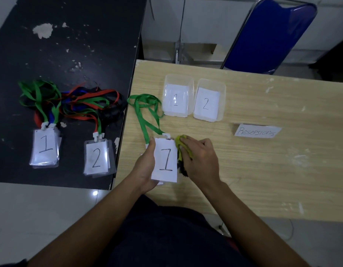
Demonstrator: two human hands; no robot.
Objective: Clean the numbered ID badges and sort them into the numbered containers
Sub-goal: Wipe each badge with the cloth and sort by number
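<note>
while the left hand (145,166) gripped the badge marked 1 (165,160) by its left edge over the wooden desk (263,170), the right hand (199,160) curled round a yellow cloth (181,145) against the badge's right edge. beyond them container 1 (177,97) and container 2 (209,100) stood side by side, each showing a numbered white paper at its bottom.

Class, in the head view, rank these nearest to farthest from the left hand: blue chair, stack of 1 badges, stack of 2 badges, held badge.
1. Held badge, in the left hand.
2. Stack of 2 badges, to its left.
3. Stack of 1 badges, farther left.
4. Blue chair, far upper right.
</note>
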